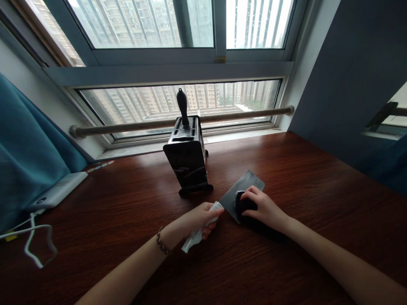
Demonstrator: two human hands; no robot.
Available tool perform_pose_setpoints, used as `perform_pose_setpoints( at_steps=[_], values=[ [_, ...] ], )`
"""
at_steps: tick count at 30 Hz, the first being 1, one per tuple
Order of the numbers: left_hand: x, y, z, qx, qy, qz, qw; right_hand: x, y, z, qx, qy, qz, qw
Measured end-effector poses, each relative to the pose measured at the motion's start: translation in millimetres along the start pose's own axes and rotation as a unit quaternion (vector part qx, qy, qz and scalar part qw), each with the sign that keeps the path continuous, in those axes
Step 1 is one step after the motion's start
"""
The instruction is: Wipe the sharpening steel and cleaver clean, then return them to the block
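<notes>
A wide grey cleaver blade (244, 186) is held low over the tabletop, angled up to the right. My left hand (206, 218) is closed at its near-left end, around a crumpled white tissue (193, 241) that lines up with the blade. Any handle under the tissue is hidden. Against the blade's near part, my right hand (262, 207) presses a bunched black cloth or sponge (245, 205), fingers curled over it; its exact kind does not show. Beyond my hands stands a black knife block (187, 163) with one black-handled knife (182, 106) upright in its top.
The dark red wooden table (133, 190) reaches to the window sill. At left lies a white power bank or similar device (60, 190) with white cables (30, 241), next to a blue curtain (28, 135). A metal rail (143, 126) crosses the window behind the knife block.
</notes>
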State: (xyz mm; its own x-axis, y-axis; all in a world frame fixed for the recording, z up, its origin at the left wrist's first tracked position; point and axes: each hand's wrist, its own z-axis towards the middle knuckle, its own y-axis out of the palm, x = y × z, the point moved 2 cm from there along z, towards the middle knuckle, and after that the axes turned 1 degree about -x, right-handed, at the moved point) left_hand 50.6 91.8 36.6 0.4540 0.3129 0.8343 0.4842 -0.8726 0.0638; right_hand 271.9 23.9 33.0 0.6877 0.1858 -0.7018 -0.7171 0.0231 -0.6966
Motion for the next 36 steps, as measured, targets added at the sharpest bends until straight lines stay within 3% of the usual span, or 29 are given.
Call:
perform_pose_setpoints(
  at_steps=[4, 15, 24, 31, 36],
  values=[
    [-1, 0.1, 1, 0.001, 0.006, 0.007, 1.000, -8, 7, -3, -0.029, -0.023, 0.005, 0.999],
    [-1, 0.5, -1, -0.012, 0.003, -0.008, 1.000, 48, -30, 12, 0.134, 0.081, -0.111, 0.981],
    [-1, -0.2, 0, -0.005, 0.004, 0.008, 1.000, 52, -29, 11, 0.162, 0.105, -0.182, 0.964],
    [2, 0.7, -1, 0.000, 0.003, 0.002, 1.000, 52, -19, 11, 0.148, 0.049, -0.224, 0.962],
    [0, -0.6, 1, -0.006, -0.004, -0.007, 1.000, 35, -6, 9, 0.104, -0.026, -0.215, 0.971]
  ],
)
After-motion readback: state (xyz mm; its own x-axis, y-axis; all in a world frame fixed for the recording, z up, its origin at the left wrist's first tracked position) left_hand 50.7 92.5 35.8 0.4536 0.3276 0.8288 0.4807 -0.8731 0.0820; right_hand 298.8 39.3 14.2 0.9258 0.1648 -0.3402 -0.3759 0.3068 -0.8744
